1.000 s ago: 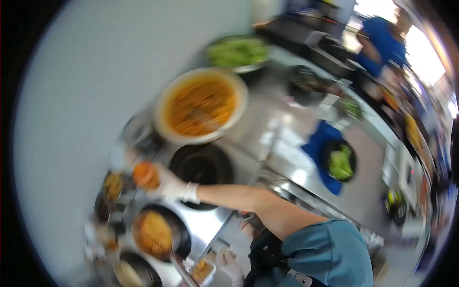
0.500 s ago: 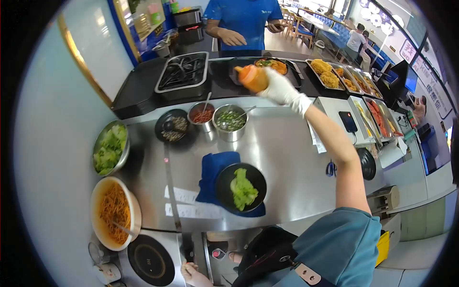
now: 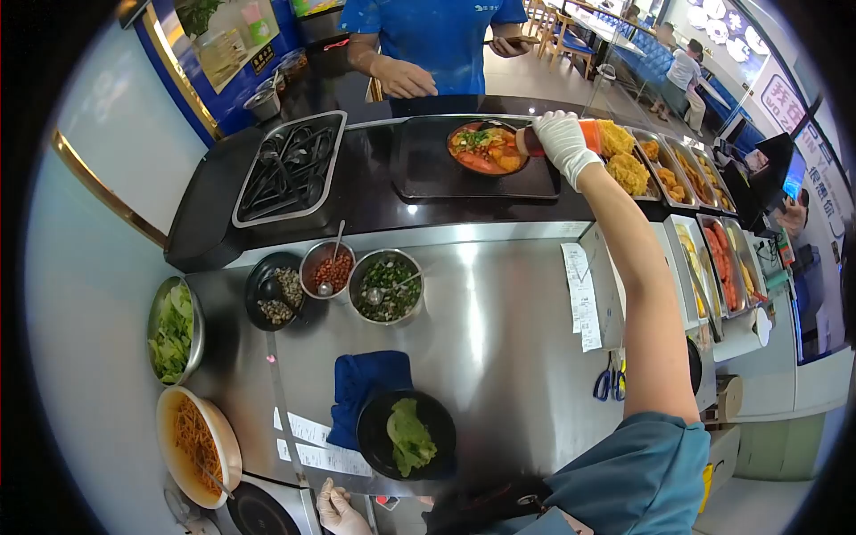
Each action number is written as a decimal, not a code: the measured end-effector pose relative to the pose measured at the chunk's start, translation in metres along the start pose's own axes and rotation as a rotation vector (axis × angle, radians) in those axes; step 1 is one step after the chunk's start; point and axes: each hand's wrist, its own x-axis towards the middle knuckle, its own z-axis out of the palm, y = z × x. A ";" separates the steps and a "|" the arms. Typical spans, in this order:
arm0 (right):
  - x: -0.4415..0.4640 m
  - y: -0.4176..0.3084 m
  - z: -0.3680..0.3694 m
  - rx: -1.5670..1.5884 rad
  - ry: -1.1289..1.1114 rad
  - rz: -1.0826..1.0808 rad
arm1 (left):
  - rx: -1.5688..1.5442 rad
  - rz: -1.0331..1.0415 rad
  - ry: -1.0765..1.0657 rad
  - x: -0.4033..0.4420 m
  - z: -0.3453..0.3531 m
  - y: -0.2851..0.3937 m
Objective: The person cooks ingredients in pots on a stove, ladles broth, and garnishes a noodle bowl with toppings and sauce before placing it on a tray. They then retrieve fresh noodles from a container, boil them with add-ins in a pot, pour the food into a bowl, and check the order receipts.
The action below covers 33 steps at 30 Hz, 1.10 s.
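The right hand [image 3: 563, 147] grips a bottle [image 3: 592, 135] over the right edge of the tray [image 3: 421, 169]; oversqueezing could flood the bowl [image 3: 483, 173]. Left hand [image 3: 341, 512]: grip unclear.

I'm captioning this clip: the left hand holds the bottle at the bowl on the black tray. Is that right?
Not the hand: the head view shows the right hand holding the bottle at the bowl on the black tray.
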 end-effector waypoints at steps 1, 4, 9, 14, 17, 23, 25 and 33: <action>0.007 -0.003 0.000 -0.002 -0.002 -0.001 | 0.002 0.005 -0.001 0.001 0.008 0.004; 0.027 -0.010 -0.002 -0.068 0.077 -0.031 | 0.125 -0.014 -0.035 -0.001 0.024 0.020; 0.048 0.009 -0.004 -0.160 -0.097 0.035 | 0.140 0.033 -0.046 0.003 0.027 0.000; 0.027 0.020 -0.010 -0.131 -0.133 -0.117 | 0.137 0.034 -0.076 0.006 0.031 -0.001; 0.023 0.014 -0.016 -0.082 -0.102 -0.075 | 0.217 0.096 -0.100 0.010 0.034 -0.001; 0.024 0.016 -0.002 0.007 -0.150 0.054 | 0.256 0.208 -0.099 0.014 0.023 -0.010; 0.017 0.014 0.000 0.012 -0.220 0.024 | 0.208 0.072 -0.068 0.009 0.020 -0.008; 0.000 0.010 -0.005 0.047 -0.154 0.018 | 0.190 0.104 -0.083 0.009 0.020 0.004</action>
